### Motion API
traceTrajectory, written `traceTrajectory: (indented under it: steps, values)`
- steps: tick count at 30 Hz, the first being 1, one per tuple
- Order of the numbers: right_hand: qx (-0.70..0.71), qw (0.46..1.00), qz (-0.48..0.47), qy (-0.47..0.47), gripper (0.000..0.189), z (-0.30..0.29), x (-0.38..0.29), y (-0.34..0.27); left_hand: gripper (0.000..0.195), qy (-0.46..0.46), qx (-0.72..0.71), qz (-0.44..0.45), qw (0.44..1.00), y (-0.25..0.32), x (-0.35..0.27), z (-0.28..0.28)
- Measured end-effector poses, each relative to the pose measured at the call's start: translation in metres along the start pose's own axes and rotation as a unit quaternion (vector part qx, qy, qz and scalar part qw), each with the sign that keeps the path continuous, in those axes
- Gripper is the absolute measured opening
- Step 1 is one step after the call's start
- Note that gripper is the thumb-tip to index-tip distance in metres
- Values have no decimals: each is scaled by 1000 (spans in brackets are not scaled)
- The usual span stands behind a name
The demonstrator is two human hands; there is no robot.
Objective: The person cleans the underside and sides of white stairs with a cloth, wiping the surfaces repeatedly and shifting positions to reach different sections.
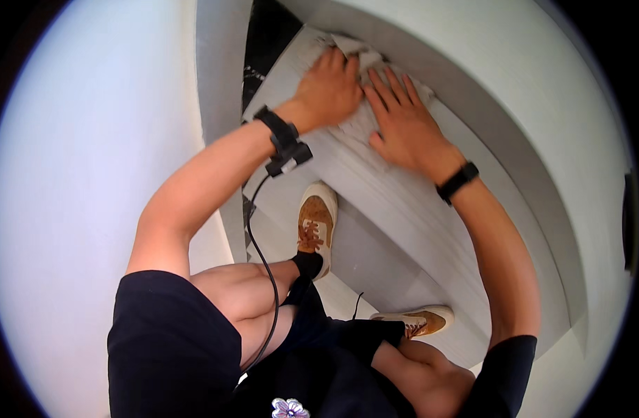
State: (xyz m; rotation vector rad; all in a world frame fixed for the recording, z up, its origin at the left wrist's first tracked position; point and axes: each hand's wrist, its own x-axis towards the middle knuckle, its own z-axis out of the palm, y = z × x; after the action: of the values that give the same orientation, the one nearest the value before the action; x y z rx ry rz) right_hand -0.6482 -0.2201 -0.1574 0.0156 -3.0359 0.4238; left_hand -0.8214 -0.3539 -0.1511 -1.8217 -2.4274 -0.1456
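Observation:
A crumpled whitish cloth (369,57) lies spread on a pale stone-like stair tread (293,68), close to the grey skirting at the back. My left hand (332,89) presses on the cloth with its palm down and fingers slightly bent. Beside it, my right hand (403,117) rests flat on the cloth, its fingers apart and pointing up the picture. The two hands are close together near the index fingers. Parts of the cloth are hidden beneath both hands. A black band with a small device (288,157) is on my left wrist, and a black band (457,182) on my right.
A curved white wall (507,68) with grey skirting bounds the tread at the right. Another pale wall (115,130) stands at the left, beside a dark marbled surface (267,42). My brown shoes (317,214) stand on lower steps. A black cable (259,245) hangs from the left wrist device.

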Motion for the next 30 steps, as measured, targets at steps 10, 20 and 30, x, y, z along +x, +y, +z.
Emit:
traceTrajectory:
  steps: [10,20,30]
  values:
    - [-21,996,-30,-76,84,33,30,-59,74,-106,-5,-180,978,-45,-85,18]
    - [-74,985,32,-153,81,10,-42,-46,67,-142,66,-123,980,30,-79,28]
    - [-97,970,172,-140,92,-41,-166,-46,76,-109,-27,92,989,146,0,14]
